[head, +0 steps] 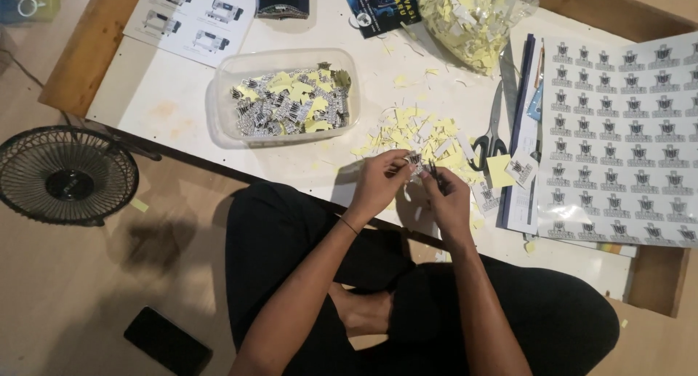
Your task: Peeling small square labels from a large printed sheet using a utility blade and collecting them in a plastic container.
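Small sticker [414, 159] between both hands' fingertips

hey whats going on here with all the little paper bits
A person sits cross-legged on the floor at a low white table. Both hands meet over its near edge: the left hand and right hand pinch a small printed sticker between them. Just beyond lies a heap of yellow backing scraps. A clear plastic tub holds a pile of small printed stickers, scissors lie to the right, and a printed sticker sheet lies further right.
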